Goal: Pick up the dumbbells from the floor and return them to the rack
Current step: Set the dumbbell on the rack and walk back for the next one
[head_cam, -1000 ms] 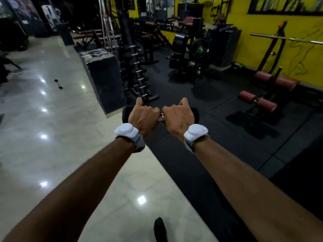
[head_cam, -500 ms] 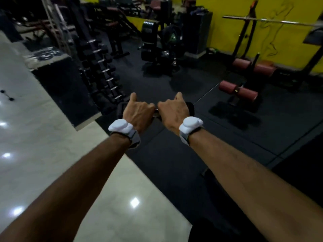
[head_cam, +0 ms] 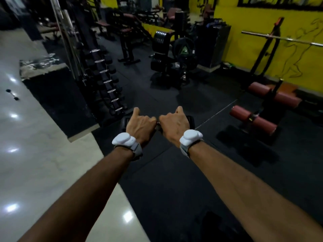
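Both my hands grip the handle of one black dumbbell (head_cam: 190, 121), held level out in front of me above the dark rubber floor. My left hand (head_cam: 139, 125) covers the left part of the handle and my right hand (head_cam: 174, 126) the right part; only the dumbbell's black ends show beside my knuckles. The tall dumbbell rack (head_cam: 104, 81), filled with several black dumbbells with silver handles, stands ahead and to the left of my hands. A small dumbbell (head_cam: 11, 94) lies on the pale tiled floor at the far left.
A dark block (head_cam: 52, 95) stands left of the rack at the tile edge. A weight-plate stand (head_cam: 174, 55) is ahead in the middle. A bench with red roller pads (head_cam: 262, 110) and a barbell on its stand (head_cam: 283, 39) are on the right by the yellow wall.
My view has moved forward and turned: the rack and the red-pad bench are nearer. Both hands keep the same grip on the dumbbell.
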{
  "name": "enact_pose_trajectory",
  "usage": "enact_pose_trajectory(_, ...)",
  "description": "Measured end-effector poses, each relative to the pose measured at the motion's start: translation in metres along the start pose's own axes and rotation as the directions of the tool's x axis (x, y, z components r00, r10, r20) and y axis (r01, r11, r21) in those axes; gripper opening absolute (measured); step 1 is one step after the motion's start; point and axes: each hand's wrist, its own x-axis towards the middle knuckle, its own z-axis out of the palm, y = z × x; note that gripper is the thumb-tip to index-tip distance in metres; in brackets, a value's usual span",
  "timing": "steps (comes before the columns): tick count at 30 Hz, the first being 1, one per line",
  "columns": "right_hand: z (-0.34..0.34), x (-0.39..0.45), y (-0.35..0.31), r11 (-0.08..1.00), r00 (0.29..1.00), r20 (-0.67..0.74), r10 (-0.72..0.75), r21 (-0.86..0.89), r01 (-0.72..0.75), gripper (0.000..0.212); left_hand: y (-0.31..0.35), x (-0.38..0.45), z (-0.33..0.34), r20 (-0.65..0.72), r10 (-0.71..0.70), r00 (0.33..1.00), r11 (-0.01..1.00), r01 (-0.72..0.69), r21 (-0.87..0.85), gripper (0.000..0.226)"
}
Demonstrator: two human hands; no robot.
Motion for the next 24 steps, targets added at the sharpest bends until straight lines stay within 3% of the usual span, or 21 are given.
enact_pose_trajectory(6, 0.016, 0.067, 0.012, 0.998, 0.997, -0.059, -0.057, 0.011, 0.058, 0.019, -0.03, 0.049, 0.015, 0.014, -0.019, 1.0, 1.0, 0.019, 0.025, 0.018)
enact_pose_trajectory(15, 0.075, 0.242, -0.002, 0.991, 0.99, -0.046, -0.133, 0.019, 0.134, 0.016, -0.121, 0.163, 0.12, 0.073, -0.096, 0.993, 0.995, 0.093, 0.046, 0.014)
enact_pose_trajectory(24, 0.092, 0.402, -0.014, 0.994, 0.994, -0.049, -0.102, 0.046, 0.104, 0.018, -0.231, 0.275, 0.178, 0.069, -0.038, 0.997, 0.999, 0.037, 0.022, 0.017)
